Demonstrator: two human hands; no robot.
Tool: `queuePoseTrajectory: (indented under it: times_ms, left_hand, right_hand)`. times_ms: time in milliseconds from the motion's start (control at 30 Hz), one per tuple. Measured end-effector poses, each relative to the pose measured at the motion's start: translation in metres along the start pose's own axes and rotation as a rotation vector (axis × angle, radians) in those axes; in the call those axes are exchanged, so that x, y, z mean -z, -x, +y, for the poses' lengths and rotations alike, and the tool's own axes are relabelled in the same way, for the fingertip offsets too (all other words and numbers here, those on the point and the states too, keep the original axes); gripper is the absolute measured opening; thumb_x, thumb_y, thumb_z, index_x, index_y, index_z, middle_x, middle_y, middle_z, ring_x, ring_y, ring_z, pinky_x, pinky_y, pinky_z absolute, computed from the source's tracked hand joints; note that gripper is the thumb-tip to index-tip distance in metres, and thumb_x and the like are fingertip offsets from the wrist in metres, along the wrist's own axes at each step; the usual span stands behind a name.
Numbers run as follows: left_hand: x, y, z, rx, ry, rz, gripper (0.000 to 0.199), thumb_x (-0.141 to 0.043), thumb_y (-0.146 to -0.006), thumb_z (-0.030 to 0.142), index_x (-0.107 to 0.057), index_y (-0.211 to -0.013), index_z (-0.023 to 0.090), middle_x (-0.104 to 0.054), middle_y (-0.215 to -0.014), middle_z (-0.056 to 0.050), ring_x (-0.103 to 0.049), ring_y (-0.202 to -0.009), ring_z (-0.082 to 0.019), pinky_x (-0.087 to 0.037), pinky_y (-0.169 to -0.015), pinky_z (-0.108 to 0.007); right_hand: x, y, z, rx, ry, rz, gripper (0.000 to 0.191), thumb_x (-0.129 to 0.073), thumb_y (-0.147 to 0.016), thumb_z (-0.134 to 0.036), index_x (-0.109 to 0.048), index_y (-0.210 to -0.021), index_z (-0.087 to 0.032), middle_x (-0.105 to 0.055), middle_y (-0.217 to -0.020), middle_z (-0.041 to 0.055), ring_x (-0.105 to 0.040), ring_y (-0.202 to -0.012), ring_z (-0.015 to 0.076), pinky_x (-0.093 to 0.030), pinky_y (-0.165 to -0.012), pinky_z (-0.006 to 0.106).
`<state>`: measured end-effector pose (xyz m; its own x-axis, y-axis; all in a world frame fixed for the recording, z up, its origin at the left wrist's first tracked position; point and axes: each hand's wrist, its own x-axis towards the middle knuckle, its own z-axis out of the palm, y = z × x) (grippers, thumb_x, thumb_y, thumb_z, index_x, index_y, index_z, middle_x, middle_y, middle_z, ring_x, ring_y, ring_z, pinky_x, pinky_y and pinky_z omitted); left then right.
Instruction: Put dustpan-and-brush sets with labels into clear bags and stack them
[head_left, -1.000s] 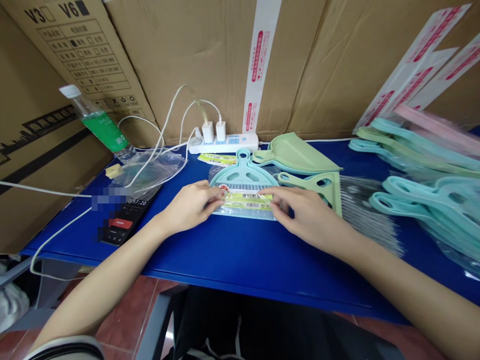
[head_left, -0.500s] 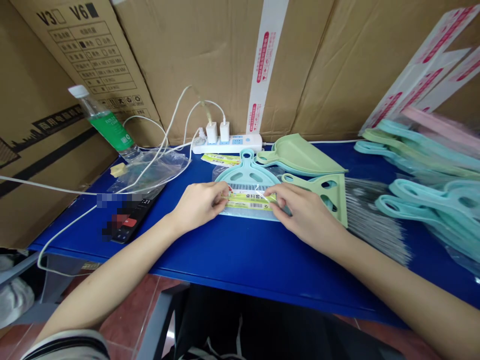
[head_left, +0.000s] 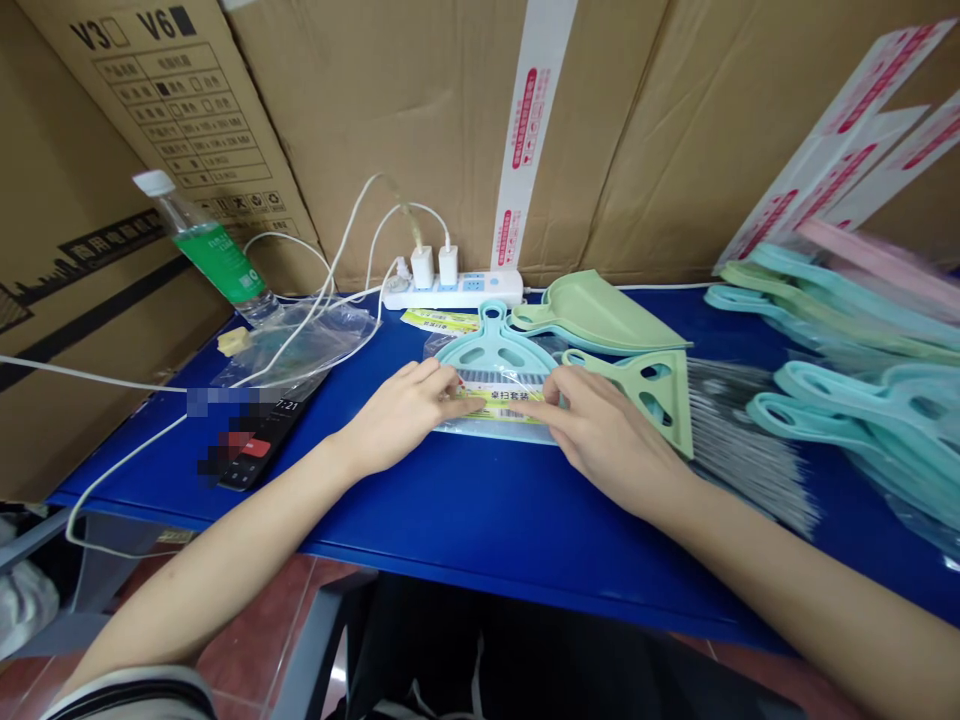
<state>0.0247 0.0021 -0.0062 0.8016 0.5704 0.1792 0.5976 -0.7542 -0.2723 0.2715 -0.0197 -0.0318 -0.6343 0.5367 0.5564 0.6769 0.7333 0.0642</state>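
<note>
A light-blue brush (head_left: 493, 350) lies with grey bristles toward me over a light-blue dustpan, both inside clear plastic. A yellow printed label (head_left: 510, 396) crosses the bristles. My left hand (head_left: 405, 412) rests at the left of this set, its thumb stretched over the label. From the right, my right hand (head_left: 611, 425) touches the plastic with its thumb and finger reaching across the label. Each hand has thumb and fingers apart, though some fingertips are hidden. Beside my right hand are a green dustpan (head_left: 600, 315) and a green brush (head_left: 630, 375) with grey bristles (head_left: 750, 440).
Several packaged blue, green and pink sets (head_left: 862, 385) are piled at the right. Behind stands a white power strip (head_left: 457, 290) with chargers and cables. A bottle (head_left: 214, 260), a plastic bag (head_left: 315, 330) and a phone (head_left: 262, 440) are on the left. Cardboard boxes (head_left: 420, 110) wall the table's back.
Both hands have gone from pinching at the clear plastic to spread thumbs and fingers lying over the label. The brush and dustpan have stayed in place.
</note>
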Motion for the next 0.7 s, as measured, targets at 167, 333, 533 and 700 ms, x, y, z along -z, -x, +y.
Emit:
queuePoseTrajectory:
  times_ms: [167, 333, 533, 700]
  left_hand:
    - [0.001, -0.002, 0.005, -0.011, -0.004, -0.081, 0.042, -0.039, -0.098, 0.009, -0.062, -0.128, 0.026, -0.061, -0.097, -0.006, -0.059, -0.096, -0.02, -0.05, -0.083, -0.033]
    - [0.001, -0.003, 0.01, -0.035, -0.032, -0.088, 0.043, -0.04, -0.097, 0.008, -0.06, -0.131, 0.025, -0.062, -0.101, -0.007, -0.063, -0.096, -0.02, -0.049, -0.082, -0.031]
    - [0.006, -0.003, 0.013, 0.024, -0.024, -0.118, 0.043, -0.044, -0.095, 0.007, -0.062, -0.13, 0.025, -0.062, -0.099, -0.008, -0.062, -0.092, -0.021, -0.048, -0.078, -0.033]
    - [0.011, -0.001, 0.007, 0.099, -0.005, -0.141, 0.046, -0.044, -0.091, 0.005, -0.069, -0.121, 0.029, -0.058, -0.091, -0.008, -0.056, -0.086, -0.023, -0.048, -0.078, -0.037]
  right_hand:
    - [0.002, -0.004, -0.006, 0.055, 0.196, -0.114, 0.051, -0.03, -0.092, 0.0, -0.07, -0.114, -0.023, -0.062, -0.088, 0.0101, -0.051, -0.084, 0.0252, -0.042, -0.073, 0.037]
    - [0.002, -0.005, -0.006, 0.035, 0.185, -0.184, 0.052, -0.031, -0.091, -0.001, -0.069, -0.118, -0.023, -0.064, -0.094, 0.0118, -0.051, -0.087, 0.0272, -0.042, -0.076, 0.04]
    - [0.001, -0.002, 0.001, 0.032, 0.174, -0.168, 0.052, -0.037, -0.09, -0.002, -0.07, -0.12, -0.028, -0.063, -0.095, 0.0102, -0.049, -0.089, 0.0269, -0.04, -0.08, 0.04]
    - [0.008, 0.002, 0.008, 0.03, 0.189, -0.138, 0.042, -0.047, -0.088, -0.007, -0.078, -0.103, -0.031, -0.064, -0.093, 0.0092, -0.048, -0.091, 0.0272, -0.038, -0.078, 0.039]
